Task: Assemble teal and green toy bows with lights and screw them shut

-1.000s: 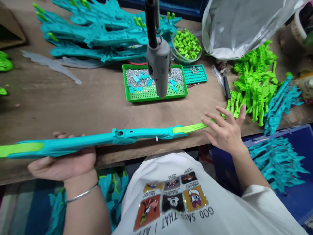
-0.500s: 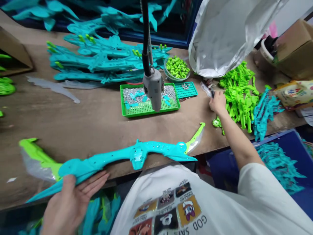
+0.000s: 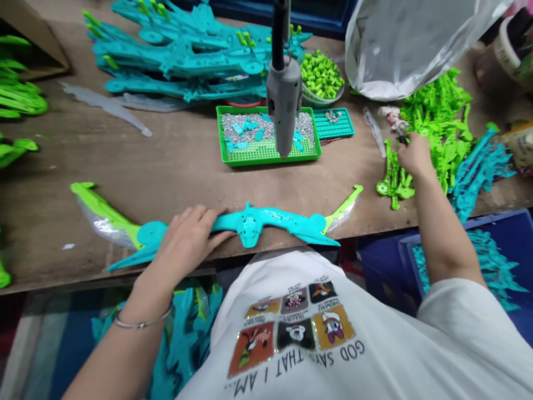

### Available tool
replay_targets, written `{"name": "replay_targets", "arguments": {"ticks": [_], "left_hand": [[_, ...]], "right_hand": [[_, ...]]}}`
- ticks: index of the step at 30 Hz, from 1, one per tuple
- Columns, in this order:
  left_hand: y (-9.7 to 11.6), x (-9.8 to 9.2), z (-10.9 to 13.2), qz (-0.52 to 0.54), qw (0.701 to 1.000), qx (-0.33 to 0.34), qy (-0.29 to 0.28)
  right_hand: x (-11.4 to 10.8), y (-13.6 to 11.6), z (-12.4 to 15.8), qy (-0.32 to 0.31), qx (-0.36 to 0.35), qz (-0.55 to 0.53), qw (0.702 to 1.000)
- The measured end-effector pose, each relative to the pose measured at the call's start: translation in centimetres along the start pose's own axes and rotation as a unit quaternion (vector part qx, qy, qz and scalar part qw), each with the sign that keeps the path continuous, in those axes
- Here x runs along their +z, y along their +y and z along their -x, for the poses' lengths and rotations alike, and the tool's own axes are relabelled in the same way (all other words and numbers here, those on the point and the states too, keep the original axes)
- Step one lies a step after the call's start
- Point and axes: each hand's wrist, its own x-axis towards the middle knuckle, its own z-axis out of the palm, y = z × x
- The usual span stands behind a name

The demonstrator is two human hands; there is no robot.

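A long teal toy bow (image 3: 266, 218) with lime green tips lies flat along the near edge of the wooden table (image 3: 175, 166). My left hand (image 3: 187, 241) rests on its left half, fingers spread flat over it. My right hand (image 3: 414, 157) reaches to the far right, into a heap of lime green plastic parts (image 3: 437, 128); its fingers are curled and mostly hidden among the parts. A grey powered screwdriver (image 3: 283, 105) hangs on a cable above the table's middle.
A green tray (image 3: 268, 155) holds screws and small teal pieces. Behind it stand a bowl of lime pegs (image 3: 321, 75), a small teal tray (image 3: 335, 123) and a stack of teal bow halves (image 3: 187, 55). A silver bag (image 3: 408, 44) sits back right. Blue bins (image 3: 478, 261) hold teal parts.
The bow has gone from held edge-on to lying flat on the table. My left hand moved from under it to on top. My right hand left the bow's tip and reached the green heap.
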Motion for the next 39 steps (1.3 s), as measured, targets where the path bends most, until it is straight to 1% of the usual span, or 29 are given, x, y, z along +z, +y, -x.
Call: {"name": "replay_targets", "arguments": {"ticks": [2,4,5,7,8,10,12,13,15,17,20,22,25,26,28,29,30,31,34,35,36,37,39], "left_hand": [[-0.1,-0.5,0.0,-0.007,1.000,0.018,-0.021],[0.2,-0.9,1.0,0.002,0.999,0.023,-0.045],[0.5,-1.0,1.7,0.012,0.998,0.021,-0.061],[1.3,-0.8,3.5,0.045,0.994,0.015,-0.095],[1.8,-0.6,4.4,0.063,0.992,0.012,-0.112],[3.0,0.1,6.3,0.094,0.985,0.005,-0.146],[4.5,0.8,8.0,0.128,0.975,-0.004,-0.180],[5.3,1.1,8.7,0.146,0.970,-0.008,-0.192],[6.8,1.6,9.8,0.165,0.966,-0.020,-0.199],[8.0,1.9,10.5,0.159,0.967,-0.033,-0.195],[9.1,2.2,11.0,0.135,0.970,-0.043,-0.196],[9.6,2.4,11.2,0.121,0.971,-0.045,-0.201],[10.1,2.6,11.3,0.104,0.970,-0.049,-0.215],[10.3,2.7,11.4,0.099,0.970,-0.050,-0.218],[10.7,2.8,11.5,0.089,0.970,-0.054,-0.219],[10.9,2.7,11.5,0.087,0.971,-0.056,-0.218],[11.0,2.7,11.5,0.085,0.971,-0.058,-0.216],[11.2,2.6,11.4,0.085,0.971,-0.061,-0.215],[11.3,2.3,11.1,0.093,0.970,-0.064,-0.216],[11.3,2.2,11.0,0.098,0.969,-0.063,-0.217],[11.2,2.0,10.9,0.102,0.969,-0.064,-0.218],[11.2,1.9,10.8,0.104,0.968,-0.064,-0.218],[11.1,1.8,10.7,0.108,0.969,-0.061,-0.214]], "right_hand": [[-2.0,0.6,4.0,0.013,0.027,-0.054,0.998],[-3.6,0.8,8.9,0.015,0.019,-0.134,0.991],[-4.2,0.7,11.6,0.008,0.006,-0.189,0.982],[-5.2,0.1,17.1,-0.055,0.000,-0.294,0.954],[-5.5,-0.3,19.7,-0.075,-0.004,-0.325,0.943],[-6.0,-1.3,24.6,-0.115,-0.024,-0.329,0.937],[-6.1,-1.9,28.4,-0.152,-0.052,-0.315,0.935],[-6.1,-2.1,29.8,-0.165,-0.067,-0.304,0.936],[-5.8,-1.8,31.9,-0.183,-0.100,-0.278,0.938],[-5.2,-1.2,33.3,-0.187,-0.140,-0.242,0.942],[-4.6,-0.2,34.3,-0.179,-0.191,-0.193,0.946],[-4.5,0.2,34.8,-0.172,-0.204,-0.172,0.948],[-4.9,0.5,35.5,-0.153,-0.209,-0.163,0.952],[-5.1,0.7,35.8,-0.137,-0.208,-0.165,0.954],[-5.2,1.0,36.3,-0.077,-0.204,-0.171,0.961],[-5.0,1.1,36.5,-0.045,-0.202,-0.172,0.963],[-4.8,1.3,36.7,-0.028,-0.203,-0.171,0.964],[-4.4,1.4,36.7,-0.029,-0.207,-0.169,0.963],[-3.5,1.5,36.3,-0.104,-0.227,-0.160,0.955],[-3.3,1.4,36.0,-0.115,-0.229,-0.158,0.954],[-3.2,1.3,35.7,-0.106,-0.225,-0.156,0.956],[-3.2,1.2,35.3,-0.076,-0.214,-0.155,0.961],[-3.0,1.0,34.6,0.011,-0.181,-0.152,0.972]]}}
